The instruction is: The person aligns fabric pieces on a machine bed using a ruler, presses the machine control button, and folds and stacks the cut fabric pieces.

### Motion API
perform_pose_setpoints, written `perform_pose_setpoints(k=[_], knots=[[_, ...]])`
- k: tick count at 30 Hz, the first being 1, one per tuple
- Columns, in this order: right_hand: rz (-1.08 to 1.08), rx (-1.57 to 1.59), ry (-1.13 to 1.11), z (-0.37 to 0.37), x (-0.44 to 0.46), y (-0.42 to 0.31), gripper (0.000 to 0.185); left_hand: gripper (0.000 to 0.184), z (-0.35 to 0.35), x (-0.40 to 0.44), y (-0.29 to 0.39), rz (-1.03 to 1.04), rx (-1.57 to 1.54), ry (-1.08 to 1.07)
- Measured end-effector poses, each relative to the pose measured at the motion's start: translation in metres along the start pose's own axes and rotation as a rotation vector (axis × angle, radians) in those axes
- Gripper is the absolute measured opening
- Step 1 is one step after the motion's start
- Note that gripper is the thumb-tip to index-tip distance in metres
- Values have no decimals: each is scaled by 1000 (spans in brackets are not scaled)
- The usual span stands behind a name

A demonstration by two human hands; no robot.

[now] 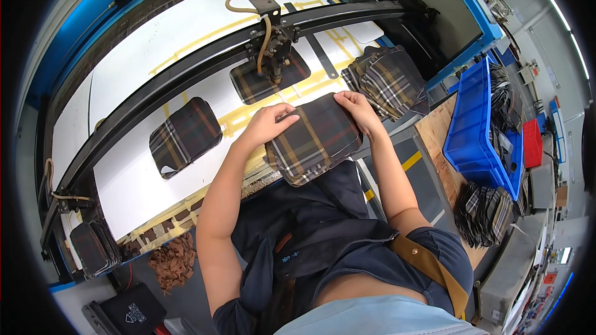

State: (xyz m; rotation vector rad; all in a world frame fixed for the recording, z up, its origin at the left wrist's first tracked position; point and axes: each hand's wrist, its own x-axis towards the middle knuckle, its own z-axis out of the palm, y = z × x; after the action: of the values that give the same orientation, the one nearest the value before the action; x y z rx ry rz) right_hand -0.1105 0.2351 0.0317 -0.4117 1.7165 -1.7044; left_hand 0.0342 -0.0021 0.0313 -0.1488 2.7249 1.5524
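A stack of dark plaid fabric pieces [316,139] with rounded corners lies over the front edge of the machine bed, between my two hands. My left hand [270,123] is closed at the upper left corner, thumb on top and fingers curled. At the upper right corner, my right hand [358,111] pinches the fabric's edge. Just beyond, under a black cutting head [273,46], lies another plaid piece [251,84] on the white bed. A separate plaid piece [186,135] with a light patch at its lower corner rests to the left.
A black gantry rail [155,102] crosses the white, yellow-taped bed [143,192]. Plaid stacks sit at the right [391,80] and far left [94,247]. A blue crate [469,130] and more plaid pieces [483,214] are on the wooden board. Brown scraps [172,262] hang below.
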Motion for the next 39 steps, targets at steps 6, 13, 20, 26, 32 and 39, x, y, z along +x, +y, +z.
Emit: perform_pose_setpoints(k=[6,13,20,26,32,39], knots=[[-8,10,-3,-2,2,3,20,33,-1,0,2,-23,4,-14],[-8,10,3,-1,2,3,21,32,-1,0,2,-23,-19,-17],[-12,-15,-4,-6,6,9,21,32,0,0,3,-27,-32,-13],[-11,21,4,-2,2,4,21,33,-1,-1,5,-8,-9,7],[-7,12,6,-3,3,5,21,33,1,0,2,10,-15,17],[-10,16,2,-4,4,7,21,32,0,1,2,6,2,6]])
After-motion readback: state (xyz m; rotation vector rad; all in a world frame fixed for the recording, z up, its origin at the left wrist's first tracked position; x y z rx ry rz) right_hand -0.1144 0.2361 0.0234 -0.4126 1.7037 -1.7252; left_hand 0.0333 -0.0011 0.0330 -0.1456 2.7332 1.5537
